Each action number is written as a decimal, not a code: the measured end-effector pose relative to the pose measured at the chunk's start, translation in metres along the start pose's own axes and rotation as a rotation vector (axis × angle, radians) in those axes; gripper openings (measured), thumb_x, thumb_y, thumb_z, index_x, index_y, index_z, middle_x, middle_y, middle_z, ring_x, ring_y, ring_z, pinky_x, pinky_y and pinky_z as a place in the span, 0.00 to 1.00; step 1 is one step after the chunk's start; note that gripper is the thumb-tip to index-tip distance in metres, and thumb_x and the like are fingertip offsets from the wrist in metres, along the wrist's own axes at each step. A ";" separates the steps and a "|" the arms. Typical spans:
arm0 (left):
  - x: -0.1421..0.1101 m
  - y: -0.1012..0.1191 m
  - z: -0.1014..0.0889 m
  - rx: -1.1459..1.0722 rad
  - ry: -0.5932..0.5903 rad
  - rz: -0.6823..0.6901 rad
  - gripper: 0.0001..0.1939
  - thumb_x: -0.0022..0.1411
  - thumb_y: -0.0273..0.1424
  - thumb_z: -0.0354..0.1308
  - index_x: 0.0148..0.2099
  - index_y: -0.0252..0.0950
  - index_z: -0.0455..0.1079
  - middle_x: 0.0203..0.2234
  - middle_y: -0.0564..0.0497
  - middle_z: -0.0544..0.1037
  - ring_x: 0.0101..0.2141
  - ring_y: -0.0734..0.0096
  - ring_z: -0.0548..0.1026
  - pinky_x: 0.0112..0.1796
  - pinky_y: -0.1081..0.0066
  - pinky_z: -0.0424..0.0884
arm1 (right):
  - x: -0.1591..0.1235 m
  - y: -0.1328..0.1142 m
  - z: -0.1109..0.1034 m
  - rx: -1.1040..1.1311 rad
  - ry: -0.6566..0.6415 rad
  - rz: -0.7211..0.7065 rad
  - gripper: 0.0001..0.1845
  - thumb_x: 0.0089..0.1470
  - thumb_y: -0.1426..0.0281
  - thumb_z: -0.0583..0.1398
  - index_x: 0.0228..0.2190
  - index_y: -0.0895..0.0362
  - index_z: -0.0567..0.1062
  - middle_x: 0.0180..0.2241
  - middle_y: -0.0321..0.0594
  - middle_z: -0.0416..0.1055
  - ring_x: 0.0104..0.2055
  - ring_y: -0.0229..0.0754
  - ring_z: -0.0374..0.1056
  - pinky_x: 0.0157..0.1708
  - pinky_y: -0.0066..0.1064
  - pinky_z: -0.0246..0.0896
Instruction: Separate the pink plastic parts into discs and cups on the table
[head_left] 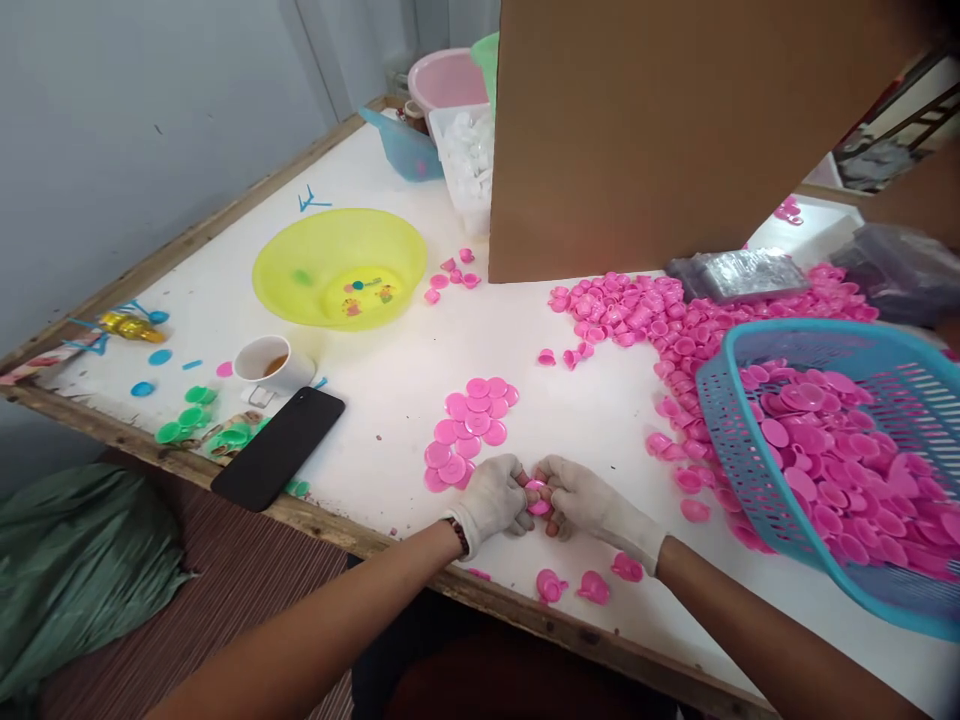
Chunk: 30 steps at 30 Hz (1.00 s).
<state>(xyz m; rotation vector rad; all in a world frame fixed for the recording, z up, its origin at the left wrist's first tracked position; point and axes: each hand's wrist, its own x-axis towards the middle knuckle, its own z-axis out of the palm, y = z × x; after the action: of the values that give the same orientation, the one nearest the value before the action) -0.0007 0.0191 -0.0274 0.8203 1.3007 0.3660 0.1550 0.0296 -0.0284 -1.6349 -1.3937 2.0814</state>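
Note:
My left hand and my right hand, both in pale gloves with bare fingertips, meet near the table's front edge. Their fingers pinch a small pink plastic toy piece from both sides. Fingers cover much of it, so I cannot tell whether it is a saucer or a cup. Beside my left hand lies a loose patch of flat pink toy saucers. Several pink toy teacups rest below my right hand, close to the wooden edge.
A blue basket of pink pieces stands right, against a heap of pink teacups. Behind rises a cardboard box. Leftward are a yellow basin, a white mug with brown liquid, a black phone and green pieces.

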 end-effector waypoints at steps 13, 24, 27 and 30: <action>-0.025 -0.009 -0.015 0.455 0.291 0.458 0.06 0.58 0.31 0.51 0.39 0.35 0.64 0.22 0.53 0.72 0.24 0.73 0.72 0.29 0.71 0.69 | -0.026 -0.005 -0.015 0.349 0.253 -0.253 0.10 0.45 0.65 0.60 0.30 0.54 0.65 0.21 0.31 0.67 0.20 0.32 0.64 0.18 0.23 0.58; -0.048 -0.007 -0.075 1.116 0.548 0.435 0.08 0.59 0.28 0.49 0.37 0.37 0.69 0.36 0.49 0.71 0.35 0.71 0.70 0.37 0.72 0.65 | -0.087 0.023 0.031 -0.701 0.226 -0.287 0.05 0.44 0.75 0.54 0.25 0.55 0.69 0.26 0.35 0.69 0.30 0.37 0.62 0.30 0.28 0.53; -0.053 -0.008 -0.076 0.998 0.642 0.528 0.10 0.60 0.29 0.46 0.35 0.37 0.69 0.36 0.49 0.71 0.35 0.71 0.70 0.37 0.71 0.66 | -0.068 0.021 0.044 -0.939 0.274 -0.283 0.06 0.46 0.76 0.52 0.25 0.55 0.68 0.28 0.38 0.70 0.33 0.40 0.63 0.33 0.30 0.52; -0.058 -0.003 -0.066 0.657 0.621 0.579 0.09 0.59 0.30 0.46 0.33 0.36 0.67 0.29 0.51 0.72 0.31 0.72 0.71 0.34 0.72 0.68 | -0.046 0.005 0.035 -0.872 0.356 -0.296 0.04 0.48 0.74 0.53 0.27 0.55 0.68 0.28 0.38 0.70 0.32 0.40 0.63 0.33 0.31 0.53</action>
<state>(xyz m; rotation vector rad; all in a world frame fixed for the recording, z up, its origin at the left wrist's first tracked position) -0.0787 0.0005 0.0081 1.7496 1.7791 0.7051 0.1459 -0.0213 -0.0011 -1.7538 -2.3767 0.9728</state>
